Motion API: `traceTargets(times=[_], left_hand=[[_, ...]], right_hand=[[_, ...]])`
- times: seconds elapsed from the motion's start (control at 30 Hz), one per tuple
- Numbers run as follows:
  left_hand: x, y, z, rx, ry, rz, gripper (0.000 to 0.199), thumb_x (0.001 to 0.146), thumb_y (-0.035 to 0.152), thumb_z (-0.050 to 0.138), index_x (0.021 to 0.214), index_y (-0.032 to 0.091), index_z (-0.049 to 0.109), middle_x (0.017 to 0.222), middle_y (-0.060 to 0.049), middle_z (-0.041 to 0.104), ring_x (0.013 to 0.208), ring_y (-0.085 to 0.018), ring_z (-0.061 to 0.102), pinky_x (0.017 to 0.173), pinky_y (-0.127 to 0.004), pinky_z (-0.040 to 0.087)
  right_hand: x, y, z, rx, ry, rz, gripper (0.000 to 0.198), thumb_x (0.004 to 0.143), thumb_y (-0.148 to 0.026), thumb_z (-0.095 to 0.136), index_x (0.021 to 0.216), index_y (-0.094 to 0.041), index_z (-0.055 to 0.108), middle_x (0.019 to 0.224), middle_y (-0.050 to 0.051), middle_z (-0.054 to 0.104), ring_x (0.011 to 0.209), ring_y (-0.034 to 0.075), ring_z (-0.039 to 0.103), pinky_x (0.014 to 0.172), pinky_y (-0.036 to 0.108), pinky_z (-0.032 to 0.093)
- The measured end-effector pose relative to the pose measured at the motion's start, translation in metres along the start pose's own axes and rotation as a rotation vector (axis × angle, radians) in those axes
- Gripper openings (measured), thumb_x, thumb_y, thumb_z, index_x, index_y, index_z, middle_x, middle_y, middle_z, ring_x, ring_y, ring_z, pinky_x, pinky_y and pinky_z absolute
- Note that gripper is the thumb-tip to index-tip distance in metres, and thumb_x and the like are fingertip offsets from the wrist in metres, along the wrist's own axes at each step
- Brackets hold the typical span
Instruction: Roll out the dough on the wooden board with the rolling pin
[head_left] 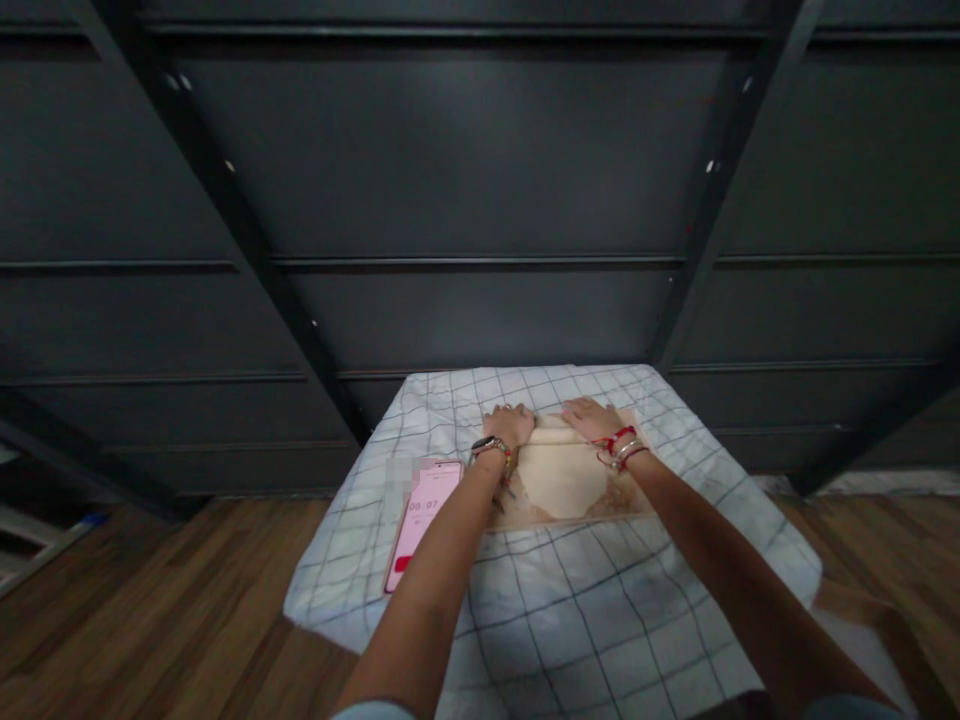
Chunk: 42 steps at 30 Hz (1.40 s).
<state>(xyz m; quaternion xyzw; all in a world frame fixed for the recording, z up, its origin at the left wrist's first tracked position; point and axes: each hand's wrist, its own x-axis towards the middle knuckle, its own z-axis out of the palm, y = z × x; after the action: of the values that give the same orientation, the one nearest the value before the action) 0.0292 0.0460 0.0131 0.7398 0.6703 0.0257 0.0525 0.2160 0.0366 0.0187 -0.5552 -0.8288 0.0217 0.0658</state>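
Note:
A flattened sheet of pale dough [562, 480] lies on a thin brownish board [555, 521]. Across its far part runs a light-coloured rolling pin [555, 437]. My left hand [514, 424], with a watch and beaded bracelet at the wrist, is curled over the pin's left end. Over its right end rests my right hand [591, 417], red strings and bangles on that wrist; its fingers reach across the pin. The pin's ends are hidden beneath my hands.
A pink-screened phone [424, 520] showing a timer lies left of my left forearm. The checked cloth [577, 600] covers a small table. Behind its far edge stands a dark panelled wall [480, 180], and wood flooring [195, 600] shows at both sides.

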Motion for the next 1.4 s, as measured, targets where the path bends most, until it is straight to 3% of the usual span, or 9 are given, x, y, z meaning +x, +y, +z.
traceTargets(times=[0.2, 0.33, 0.47, 0.6, 0.73, 0.97, 1.13, 1.4], left_hand=[[-0.042, 0.006, 0.007, 0.046, 0.123, 0.016, 0.046, 0.090, 0.035, 0.020, 0.113, 0.020, 0.057, 0.117, -0.009, 0.056, 0.113, -0.026, 0.045, 0.091, -0.043, 0.036], [-0.074, 0.009, 0.010, 0.020, 0.212, 0.034, 0.045, 0.090, 0.035, 0.024, 0.126, 0.021, 0.048, 0.131, -0.009, 0.046, 0.123, -0.030, 0.033, 0.096, -0.046, 0.029], [-0.088, 0.009, 0.011, 0.029, 0.212, 0.020, 0.048, 0.089, 0.037, 0.026, 0.134, 0.023, 0.039, 0.136, -0.007, 0.041, 0.126, -0.032, 0.029, 0.099, -0.046, 0.026], [-0.075, 0.008, 0.010, 0.029, 0.231, 0.022, 0.046, 0.090, 0.036, 0.024, 0.127, 0.023, 0.047, 0.129, -0.008, 0.049, 0.120, -0.029, 0.038, 0.094, -0.045, 0.032], [-0.047, 0.004, 0.011, 0.028, 0.204, -0.004, 0.046, 0.090, 0.036, 0.020, 0.116, 0.021, 0.055, 0.116, -0.010, 0.057, 0.108, -0.027, 0.048, 0.085, -0.042, 0.039], [-0.001, -0.004, 0.003, -0.014, 0.118, -0.038, 0.044, 0.089, 0.035, 0.022, 0.121, 0.021, 0.050, 0.121, -0.012, 0.054, 0.112, -0.026, 0.048, 0.087, -0.042, 0.038], [0.021, -0.008, -0.003, -0.066, 0.005, -0.068, 0.043, 0.089, 0.034, 0.025, 0.121, 0.020, 0.050, 0.126, -0.014, 0.051, 0.118, -0.028, 0.044, 0.089, -0.046, 0.036], [0.020, -0.007, 0.000, -0.068, 0.007, -0.045, 0.044, 0.089, 0.035, 0.025, 0.120, 0.019, 0.051, 0.128, -0.014, 0.049, 0.121, -0.029, 0.040, 0.094, -0.050, 0.030]], right_hand=[[-0.039, -0.014, -0.002, 0.020, 0.000, -0.037, 0.035, 0.088, -0.034, 0.051, 0.118, -0.017, 0.051, 0.121, 0.009, 0.050, 0.104, 0.021, 0.052, 0.087, 0.043, 0.044], [-0.065, -0.021, 0.001, 0.029, 0.005, -0.083, 0.042, 0.091, -0.040, 0.040, 0.126, -0.018, 0.047, 0.132, 0.008, 0.046, 0.120, 0.025, 0.041, 0.100, 0.045, 0.032], [-0.075, -0.019, 0.005, 0.020, 0.021, -0.165, 0.048, 0.094, -0.038, 0.025, 0.131, -0.015, 0.045, 0.135, 0.007, 0.045, 0.128, 0.019, 0.032, 0.107, 0.035, 0.023], [-0.059, -0.015, 0.005, -0.009, 0.060, -0.190, 0.050, 0.094, -0.037, 0.021, 0.128, -0.012, 0.048, 0.132, 0.008, 0.048, 0.124, 0.018, 0.039, 0.106, 0.033, 0.025], [-0.033, -0.012, 0.003, -0.030, 0.054, -0.124, 0.044, 0.096, -0.035, 0.023, 0.128, -0.017, 0.048, 0.131, 0.007, 0.049, 0.123, 0.019, 0.040, 0.105, 0.036, 0.027], [0.012, -0.004, -0.003, -0.036, 0.011, -0.030, 0.034, 0.088, -0.034, 0.051, 0.117, -0.016, 0.052, 0.118, 0.008, 0.052, 0.100, 0.020, 0.054, 0.084, 0.041, 0.046], [0.035, 0.000, -0.006, -0.038, 0.019, -0.010, 0.031, 0.090, -0.034, 0.048, 0.117, -0.019, 0.052, 0.121, 0.009, 0.051, 0.103, 0.019, 0.053, 0.088, 0.041, 0.044], [0.033, -0.004, -0.007, -0.043, -0.035, -0.062, 0.035, 0.089, -0.038, 0.048, 0.117, -0.016, 0.053, 0.126, 0.009, 0.050, 0.112, 0.021, 0.048, 0.096, 0.046, 0.036]])
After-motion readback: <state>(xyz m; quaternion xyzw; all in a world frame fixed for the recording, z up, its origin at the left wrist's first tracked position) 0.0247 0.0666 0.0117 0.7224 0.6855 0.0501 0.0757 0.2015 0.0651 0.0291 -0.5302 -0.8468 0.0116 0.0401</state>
